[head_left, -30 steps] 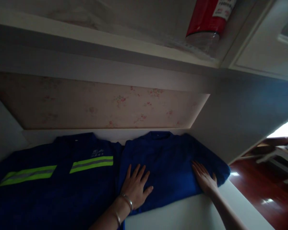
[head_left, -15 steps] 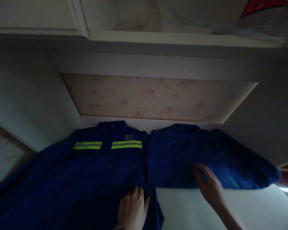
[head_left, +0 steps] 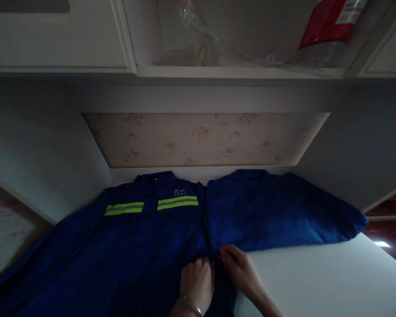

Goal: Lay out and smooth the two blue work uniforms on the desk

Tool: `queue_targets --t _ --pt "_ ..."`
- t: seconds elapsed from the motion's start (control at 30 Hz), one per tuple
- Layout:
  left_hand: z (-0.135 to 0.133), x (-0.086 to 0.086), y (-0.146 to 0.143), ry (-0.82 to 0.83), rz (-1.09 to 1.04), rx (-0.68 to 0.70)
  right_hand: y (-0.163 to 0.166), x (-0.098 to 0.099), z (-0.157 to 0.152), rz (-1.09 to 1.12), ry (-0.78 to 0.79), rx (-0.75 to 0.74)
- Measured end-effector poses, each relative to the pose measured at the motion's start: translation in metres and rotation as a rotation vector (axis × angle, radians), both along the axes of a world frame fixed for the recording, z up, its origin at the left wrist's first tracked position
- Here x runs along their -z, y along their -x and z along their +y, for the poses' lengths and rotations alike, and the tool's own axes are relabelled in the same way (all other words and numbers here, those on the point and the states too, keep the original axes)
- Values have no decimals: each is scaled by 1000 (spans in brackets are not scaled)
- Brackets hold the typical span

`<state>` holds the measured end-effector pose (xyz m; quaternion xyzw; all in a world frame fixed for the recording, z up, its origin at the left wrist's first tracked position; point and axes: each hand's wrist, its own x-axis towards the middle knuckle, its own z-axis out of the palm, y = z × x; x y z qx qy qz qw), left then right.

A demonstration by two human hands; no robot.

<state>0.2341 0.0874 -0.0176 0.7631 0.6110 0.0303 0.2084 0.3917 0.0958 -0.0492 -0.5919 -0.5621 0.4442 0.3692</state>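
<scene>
Left hand [head_left: 198,281] and right hand [head_left: 239,266], fingers curled, pinch front edge of dark blue work jacket with yellow-green reflective stripes [head_left: 125,246]; plain blue folded garment [head_left: 277,215] beside, white shelf [head_left: 323,277].

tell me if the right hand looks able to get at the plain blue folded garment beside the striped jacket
Probably yes: the right hand sits at the near edge of the plain blue folded garment, on the bare white shelf, with nothing between them.

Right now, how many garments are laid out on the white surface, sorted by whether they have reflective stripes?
Blue jacket with reflective stripes: 1
Plain blue garment: 1
Total: 2
The left hand and right hand both rest at the striped jacket's right edge, just below where the two garments meet on the white surface.
</scene>
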Motion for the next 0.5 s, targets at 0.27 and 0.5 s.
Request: queue_targets --t 0.27,0.5 --pt "9 -11 40 21 -300 -41 -40 6 34 -561 -392 200" --pt "11 -7 97 182 -1149 -646 -51 17 55 -605 -317 89"
